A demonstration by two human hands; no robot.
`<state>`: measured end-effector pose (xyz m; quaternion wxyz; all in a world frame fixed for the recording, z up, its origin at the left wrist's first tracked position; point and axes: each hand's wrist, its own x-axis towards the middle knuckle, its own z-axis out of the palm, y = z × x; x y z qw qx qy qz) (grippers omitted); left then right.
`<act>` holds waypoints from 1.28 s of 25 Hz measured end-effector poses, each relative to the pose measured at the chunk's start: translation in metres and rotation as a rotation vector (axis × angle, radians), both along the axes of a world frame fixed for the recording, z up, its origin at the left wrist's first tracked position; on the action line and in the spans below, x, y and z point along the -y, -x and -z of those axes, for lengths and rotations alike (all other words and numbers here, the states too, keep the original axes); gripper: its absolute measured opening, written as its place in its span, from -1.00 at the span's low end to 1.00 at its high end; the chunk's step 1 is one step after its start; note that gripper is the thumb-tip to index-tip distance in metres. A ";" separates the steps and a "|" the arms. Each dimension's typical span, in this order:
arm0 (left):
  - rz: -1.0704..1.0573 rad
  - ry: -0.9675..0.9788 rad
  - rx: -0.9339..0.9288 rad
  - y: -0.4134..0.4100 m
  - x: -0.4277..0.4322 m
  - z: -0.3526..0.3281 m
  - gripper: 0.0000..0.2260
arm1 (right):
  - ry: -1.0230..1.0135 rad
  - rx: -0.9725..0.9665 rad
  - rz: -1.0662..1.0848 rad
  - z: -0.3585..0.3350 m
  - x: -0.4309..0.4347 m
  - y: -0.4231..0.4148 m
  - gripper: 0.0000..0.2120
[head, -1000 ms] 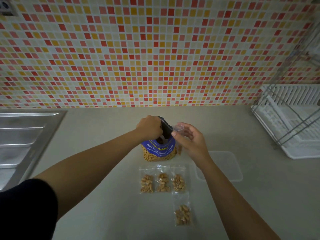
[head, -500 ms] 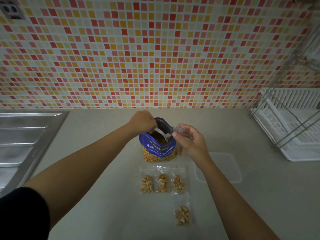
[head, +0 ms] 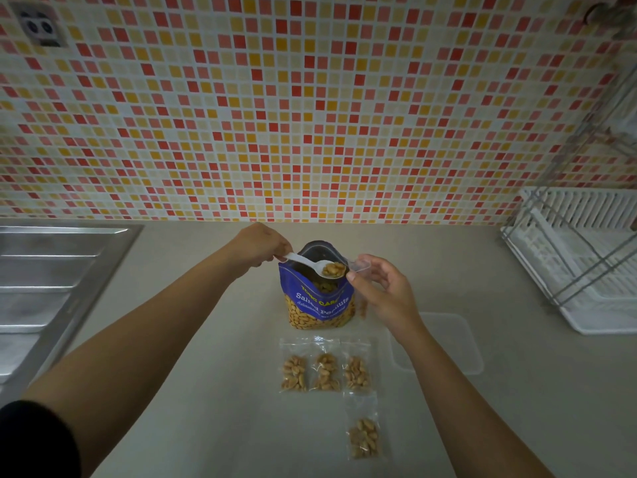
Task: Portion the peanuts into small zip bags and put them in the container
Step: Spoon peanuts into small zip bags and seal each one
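A blue peanut bag [head: 319, 301] stands open on the counter. My left hand [head: 260, 244] grips the handle of a white spoon [head: 312, 265] whose bowl holds peanuts above the bag's mouth. My right hand [head: 382, 291] pinches a small clear zip bag [head: 360, 263] right beside the spoon's tip. Three filled zip bags [head: 324, 369] lie in a row in front of the peanut bag, and one more filled zip bag [head: 363, 434] lies nearer to me. A clear container [head: 448, 343] sits on the counter under my right wrist.
A steel sink drainboard [head: 51, 288] is at the left. A white dish rack [head: 582, 260] with a wire frame stands at the right. The tiled wall runs along the back of the beige counter [head: 206, 408].
My left hand was down in the peanut bag; it has lifted the spoon out, loaded with peanuts, and moved it toward the zip bag in my right hand.
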<state>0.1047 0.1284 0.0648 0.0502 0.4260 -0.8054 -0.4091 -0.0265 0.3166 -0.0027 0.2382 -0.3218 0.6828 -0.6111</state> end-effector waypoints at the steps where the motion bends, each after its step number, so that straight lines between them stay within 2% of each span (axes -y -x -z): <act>1: 0.027 0.116 0.007 0.000 0.001 -0.001 -0.79 | -0.004 0.002 -0.003 0.000 0.000 0.000 -0.67; 3: 0.185 0.447 0.118 0.004 -0.004 -0.009 -0.78 | -0.015 0.004 -0.005 0.001 -0.001 0.002 -0.66; 5: 0.406 0.699 0.274 0.014 -0.021 -0.011 -0.76 | -0.019 0.022 -0.010 0.002 0.000 0.003 -0.67; 8: 0.582 0.790 0.470 0.036 -0.047 -0.004 -0.73 | 0.005 0.046 -0.011 0.003 0.001 0.005 -0.68; 11: 0.599 0.768 0.531 0.053 -0.050 0.010 -0.74 | 0.014 0.061 -0.006 0.002 0.001 0.005 -0.67; 16: 0.441 0.591 0.563 0.060 -0.054 0.034 -0.77 | -0.002 0.085 -0.023 0.002 0.002 0.005 -0.75; 22: 0.370 0.445 0.405 0.057 -0.035 0.024 -0.87 | -0.012 0.087 -0.020 0.000 0.001 0.010 -0.74; 26: 0.315 0.318 0.316 0.052 -0.027 0.022 -0.86 | -0.022 0.078 -0.026 -0.001 0.000 0.010 -0.70; 32: 0.275 0.202 0.264 0.045 -0.019 0.018 -0.79 | -0.034 0.075 -0.029 -0.002 -0.001 0.009 -0.75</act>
